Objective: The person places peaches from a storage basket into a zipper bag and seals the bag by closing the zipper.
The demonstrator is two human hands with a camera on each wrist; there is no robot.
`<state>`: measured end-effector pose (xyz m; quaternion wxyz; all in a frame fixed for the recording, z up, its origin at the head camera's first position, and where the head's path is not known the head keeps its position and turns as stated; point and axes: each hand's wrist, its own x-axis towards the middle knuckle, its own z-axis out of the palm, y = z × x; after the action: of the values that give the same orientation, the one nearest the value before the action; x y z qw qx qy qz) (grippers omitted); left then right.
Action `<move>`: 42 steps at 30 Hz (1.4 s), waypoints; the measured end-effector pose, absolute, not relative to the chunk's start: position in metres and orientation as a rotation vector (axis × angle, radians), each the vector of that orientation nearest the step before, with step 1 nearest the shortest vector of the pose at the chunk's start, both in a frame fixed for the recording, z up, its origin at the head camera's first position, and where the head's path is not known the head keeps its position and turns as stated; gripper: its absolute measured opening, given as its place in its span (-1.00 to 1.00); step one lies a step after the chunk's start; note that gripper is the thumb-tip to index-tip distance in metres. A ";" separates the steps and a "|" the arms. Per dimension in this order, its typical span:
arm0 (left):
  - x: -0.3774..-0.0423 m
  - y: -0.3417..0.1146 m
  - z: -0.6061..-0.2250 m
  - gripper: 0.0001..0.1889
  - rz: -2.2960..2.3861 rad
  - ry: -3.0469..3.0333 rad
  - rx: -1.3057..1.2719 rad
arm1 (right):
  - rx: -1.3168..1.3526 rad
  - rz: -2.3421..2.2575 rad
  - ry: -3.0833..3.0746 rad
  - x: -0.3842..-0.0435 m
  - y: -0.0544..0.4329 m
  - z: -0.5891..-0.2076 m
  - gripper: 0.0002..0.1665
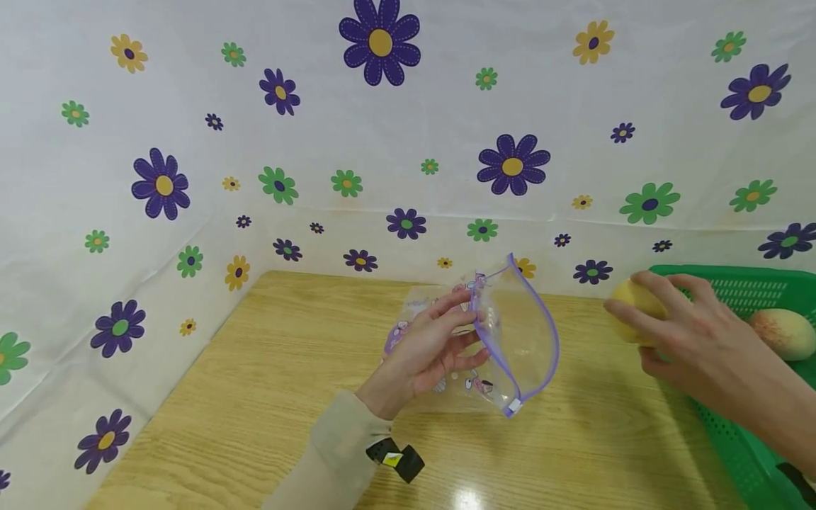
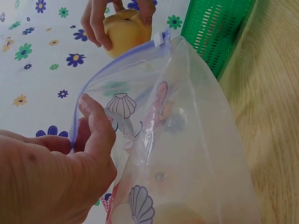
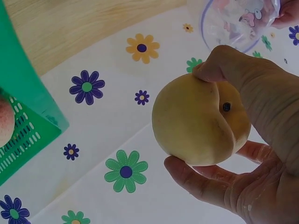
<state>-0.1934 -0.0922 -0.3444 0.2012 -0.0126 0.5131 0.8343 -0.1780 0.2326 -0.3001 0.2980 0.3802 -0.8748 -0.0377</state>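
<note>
My left hand [image 1: 423,350] pinches one side of the mouth of a clear zip bag [image 1: 525,333] with a purple edge and printed shells. The mouth gapes toward the right, and a white slider [image 2: 159,39] sits at one end of the zip. Through the bag's lower part a pale yellow-orange shape [image 2: 175,215] shows dimly in the left wrist view. Between thumb and fingers, my right hand [image 1: 714,340] holds a yellow peach [image 3: 187,121] in the air, right of the bag mouth and beside the basket.
A green perforated basket [image 1: 752,269] stands at the right, with another peach [image 1: 787,333], pale and reddish, inside. The wooden table [image 1: 255,404] meets a white flower-printed cloth [image 1: 395,127] behind and at the left.
</note>
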 end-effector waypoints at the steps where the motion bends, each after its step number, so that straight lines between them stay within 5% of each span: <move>1: -0.194 -0.092 -0.344 -0.53 2.332 1.433 -0.039 | 1.021 -0.092 -2.317 -0.179 0.232 -0.300 -0.07; 42: -0.194 -0.092 -0.345 -0.55 2.343 1.403 -0.048 | 1.097 0.068 -2.332 -0.176 0.182 -0.303 -0.07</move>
<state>-0.1936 -0.0921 -0.3446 0.2035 -0.0173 0.5030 0.8398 -0.1755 0.1823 -0.3032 0.2780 0.4089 -0.8688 0.0252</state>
